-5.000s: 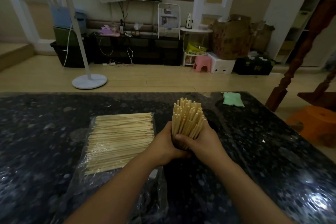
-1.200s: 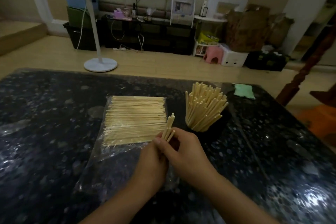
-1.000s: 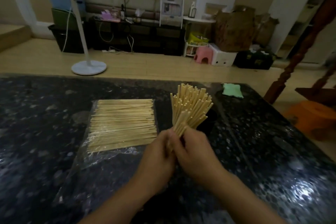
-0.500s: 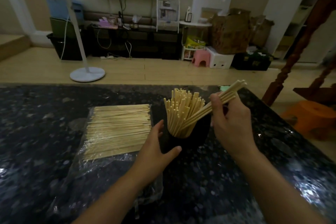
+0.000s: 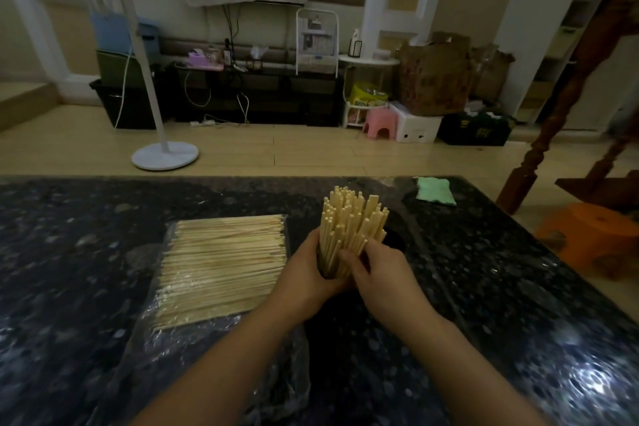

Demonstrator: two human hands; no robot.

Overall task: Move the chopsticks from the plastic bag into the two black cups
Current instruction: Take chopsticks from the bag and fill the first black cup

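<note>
A thick bundle of pale wooden chopsticks stands upright in a black cup, which my hands hide almost entirely. My left hand wraps the bundle and cup from the left. My right hand curls round the bundle's lower part from the right. A second black cup shows as a dark rim just behind my right hand. The clear plastic bag lies flat to the left with a wide layer of chopsticks inside.
The dark speckled stone table has its far edge just beyond the cups. A green cloth lies at the far right corner. A wooden chair post and an orange stool stand off the table's right side.
Half a second ago my right hand held a few chopsticks slanted over the cup and my left hand lay beside it. Now those chopsticks are in the bundle and both hands clasp it.
</note>
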